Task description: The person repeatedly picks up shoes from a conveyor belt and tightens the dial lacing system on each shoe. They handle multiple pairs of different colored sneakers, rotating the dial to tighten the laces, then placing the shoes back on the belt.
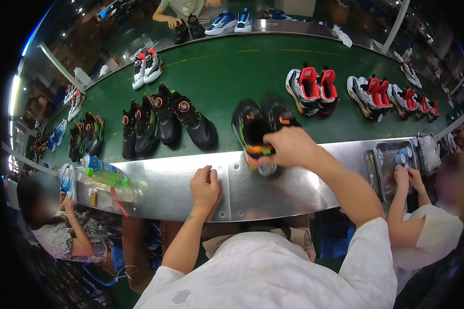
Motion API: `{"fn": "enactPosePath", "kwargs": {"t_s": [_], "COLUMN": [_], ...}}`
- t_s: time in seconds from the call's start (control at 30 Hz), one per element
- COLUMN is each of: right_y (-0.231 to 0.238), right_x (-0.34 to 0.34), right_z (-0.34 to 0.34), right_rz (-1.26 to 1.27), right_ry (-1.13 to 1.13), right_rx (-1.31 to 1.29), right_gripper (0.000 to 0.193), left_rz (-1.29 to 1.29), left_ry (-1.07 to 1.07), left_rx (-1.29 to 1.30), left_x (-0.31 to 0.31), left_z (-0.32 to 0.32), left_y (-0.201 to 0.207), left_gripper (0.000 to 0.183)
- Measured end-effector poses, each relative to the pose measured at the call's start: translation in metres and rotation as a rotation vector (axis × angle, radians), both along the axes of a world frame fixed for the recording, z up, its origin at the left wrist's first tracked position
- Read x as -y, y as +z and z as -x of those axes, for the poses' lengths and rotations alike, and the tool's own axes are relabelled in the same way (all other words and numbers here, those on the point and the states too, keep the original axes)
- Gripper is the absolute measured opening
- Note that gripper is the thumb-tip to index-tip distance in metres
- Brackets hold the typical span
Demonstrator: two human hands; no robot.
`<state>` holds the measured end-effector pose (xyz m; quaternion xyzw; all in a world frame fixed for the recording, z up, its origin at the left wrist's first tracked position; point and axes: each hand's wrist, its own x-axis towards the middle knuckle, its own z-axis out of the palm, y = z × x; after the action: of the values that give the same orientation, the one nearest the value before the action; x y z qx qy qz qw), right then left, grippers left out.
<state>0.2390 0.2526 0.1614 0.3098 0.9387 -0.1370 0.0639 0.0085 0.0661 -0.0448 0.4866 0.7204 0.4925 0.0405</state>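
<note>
My right hand (290, 148) grips the heel of a black sneaker with green and orange trim (251, 131), which lies across the edge between the green conveyor belt (227, 72) and the steel ledge (175, 190). Its mate (278, 113) sits on the belt right beside it. My left hand (204, 186) rests loosely curled on the steel ledge, holding nothing.
Pairs of black sneakers (162, 121) lie left on the belt, red-and-grey pairs (312, 90) to the right. Plastic bottles (105, 175) lie on the ledge at left. A metal tray (392, 165) sits at right under another person's hands (407, 177). More people work around the belt.
</note>
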Motion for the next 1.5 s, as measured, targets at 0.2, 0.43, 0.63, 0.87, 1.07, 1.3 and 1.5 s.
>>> {"fn": "enactPosePath", "kwargs": {"t_s": [0.2, 0.43, 0.63, 0.87, 1.07, 1.3, 1.5], "right_y": [-0.043, -0.034, -0.075, -0.064, -0.043, -0.064, -0.029], "right_x": [-0.115, -0.179, -0.244, -0.194, -0.016, 0.119, 0.138], "right_z": [0.063, 0.008, -0.129, -0.087, -0.081, -0.144, -0.185], "right_rz": [-0.117, -0.314, -0.082, -0.134, 0.072, -0.048, -0.26], "right_ry": [0.074, -0.108, -0.355, -0.265, -0.217, -0.186, -0.345], "right_rx": [-0.163, -0.04, 0.267, 0.216, 0.141, -0.062, 0.29], "right_gripper": [0.046, 0.046, 0.074, 0.055, 0.048, 0.084, 0.086], "left_rz": [0.013, 0.081, 0.062, 0.051, 0.084, 0.157, 0.231], "left_ry": [0.016, 0.027, 0.004, 0.001, 0.013, -0.347, -0.427], "left_rx": [0.021, 0.074, 0.082, 0.056, -0.009, 0.359, 0.132], "left_x": [-0.01, -0.004, -0.012, -0.014, -0.015, -0.022, -0.031], "left_z": [-0.002, -0.006, -0.014, -0.014, -0.015, -0.089, -0.127], "left_y": [-0.002, -0.004, -0.003, -0.006, -0.002, 0.049, 0.083], "left_gripper": [0.016, 0.016, 0.017, 0.018, 0.024, 0.052, 0.034]}}
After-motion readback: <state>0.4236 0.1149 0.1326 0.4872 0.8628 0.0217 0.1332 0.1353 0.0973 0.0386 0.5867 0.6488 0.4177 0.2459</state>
